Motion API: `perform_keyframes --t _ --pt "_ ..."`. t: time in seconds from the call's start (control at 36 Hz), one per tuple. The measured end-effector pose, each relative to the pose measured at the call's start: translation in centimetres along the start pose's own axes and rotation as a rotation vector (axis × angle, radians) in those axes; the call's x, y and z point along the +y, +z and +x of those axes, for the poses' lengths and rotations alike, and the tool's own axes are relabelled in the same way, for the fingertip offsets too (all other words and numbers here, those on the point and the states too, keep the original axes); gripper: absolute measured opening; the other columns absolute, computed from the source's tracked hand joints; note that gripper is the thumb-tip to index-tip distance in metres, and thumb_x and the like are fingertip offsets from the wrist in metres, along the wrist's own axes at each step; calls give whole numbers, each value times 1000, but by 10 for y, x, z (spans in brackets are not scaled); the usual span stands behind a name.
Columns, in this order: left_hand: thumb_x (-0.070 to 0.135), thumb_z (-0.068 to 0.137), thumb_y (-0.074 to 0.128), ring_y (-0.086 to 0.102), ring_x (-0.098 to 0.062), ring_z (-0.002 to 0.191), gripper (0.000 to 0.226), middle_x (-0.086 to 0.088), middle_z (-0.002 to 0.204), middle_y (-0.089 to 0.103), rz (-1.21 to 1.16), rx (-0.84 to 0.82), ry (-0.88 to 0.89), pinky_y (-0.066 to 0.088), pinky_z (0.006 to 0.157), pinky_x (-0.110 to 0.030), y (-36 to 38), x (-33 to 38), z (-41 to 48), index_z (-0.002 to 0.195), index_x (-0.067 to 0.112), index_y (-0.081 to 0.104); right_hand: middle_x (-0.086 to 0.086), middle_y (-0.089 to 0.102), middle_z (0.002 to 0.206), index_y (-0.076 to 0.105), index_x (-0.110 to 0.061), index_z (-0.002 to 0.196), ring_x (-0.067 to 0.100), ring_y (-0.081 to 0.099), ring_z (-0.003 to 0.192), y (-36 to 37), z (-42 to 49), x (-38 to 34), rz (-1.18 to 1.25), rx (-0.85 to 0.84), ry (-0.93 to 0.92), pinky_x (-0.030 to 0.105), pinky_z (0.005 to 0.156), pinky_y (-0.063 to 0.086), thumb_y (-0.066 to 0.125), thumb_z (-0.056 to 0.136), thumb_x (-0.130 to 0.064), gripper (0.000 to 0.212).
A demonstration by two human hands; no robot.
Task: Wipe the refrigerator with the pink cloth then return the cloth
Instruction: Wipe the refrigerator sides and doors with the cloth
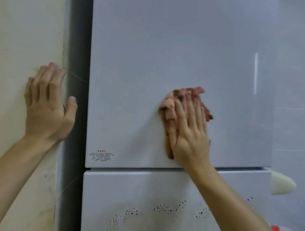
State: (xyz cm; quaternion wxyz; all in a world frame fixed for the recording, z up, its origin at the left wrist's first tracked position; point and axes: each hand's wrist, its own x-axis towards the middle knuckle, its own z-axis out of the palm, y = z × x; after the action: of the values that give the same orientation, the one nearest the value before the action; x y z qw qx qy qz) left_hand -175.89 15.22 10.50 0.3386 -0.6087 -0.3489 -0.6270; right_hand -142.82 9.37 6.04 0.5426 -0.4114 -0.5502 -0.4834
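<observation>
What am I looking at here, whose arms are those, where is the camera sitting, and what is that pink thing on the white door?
There is no machine here. The one picture comes from a camera worn on a person's head, looking forward and down, so the two arms reaching in from below are the wearer's own. The big white thing is the refrigerator. The right hand presses a crumpled pink cloth against its upper door with straight fingers, as for wiping. The left hand lies flat on the cream wall beside the refrigerator and holds nothing. The lower door carries patches of dark specks, and a small red label sits near the upper door's bottom left corner.
</observation>
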Motion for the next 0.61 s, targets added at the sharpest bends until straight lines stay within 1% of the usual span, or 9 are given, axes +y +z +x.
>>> perform_keyframes --t 0.08,0.17,0.22,0.31,0.39,0.44,0.5,0.56,0.61 --pt "27 96 44 17 -32 159 68 -14 168 25 10 -6 22 3 131 -46 -2 -3 -6 160 8 29 17 21 173 29 -9 164 34 14 161 -6 -7 21 -45 20 199 45 133 8 30 113 -37 59" --pt "27 96 44 18 -33 158 68 -14 169 25 19 -26 50 2 131 -44 -1 -5 -11 160 7 30 18 10 174 18 -9 166 35 5 162 7 -4 -9 -30 69 395 50 132 3 25 112 -39 63" --pt "27 97 44 18 -34 158 67 -15 168 25 22 -29 67 5 131 -48 0 -5 -16 159 7 30 20 8 174 18 -9 167 39 3 162 17 -3 -35 -9 66 442 50 132 -1 24 111 -40 64" --pt "26 97 45 18 -35 158 66 -16 168 26 26 -28 80 5 131 -49 2 0 -23 158 6 32 24 20 171 33 -7 163 45 13 159 31 -13 -70 -16 54 324 52 132 5 34 109 -36 61" --pt "26 98 43 18 -34 158 64 -15 167 27 0 -26 64 0 131 -42 5 14 -26 158 6 32 23 17 172 31 -10 164 43 10 160 35 -29 -104 16 -30 144 54 132 10 39 110 -37 60" --pt "25 99 42 21 -35 157 61 -17 166 30 -45 -16 71 2 131 -42 8 27 -29 156 4 34 20 16 173 30 -16 165 40 8 161 34 -39 -116 33 -95 13 55 131 14 43 111 -38 59" --pt "22 100 40 25 -36 155 59 -19 165 32 -103 -12 97 7 130 -41 11 42 -32 155 2 36 17 19 172 35 -20 163 37 8 162 34 -47 -120 58 -132 -116 54 130 18 46 111 -36 56" --pt "21 100 38 28 -35 154 58 -19 164 34 -152 -23 124 14 129 -43 14 57 -36 155 2 38 14 26 171 39 -18 161 35 11 162 32 -49 -114 112 -135 -190 52 129 21 50 110 -33 54" --pt "22 101 37 27 -35 155 57 -18 164 35 -180 -35 135 17 128 -41 17 68 -40 155 3 39 13 30 169 43 -15 159 34 15 161 29 -48 -100 152 -142 -236 51 129 24 53 110 -31 53"
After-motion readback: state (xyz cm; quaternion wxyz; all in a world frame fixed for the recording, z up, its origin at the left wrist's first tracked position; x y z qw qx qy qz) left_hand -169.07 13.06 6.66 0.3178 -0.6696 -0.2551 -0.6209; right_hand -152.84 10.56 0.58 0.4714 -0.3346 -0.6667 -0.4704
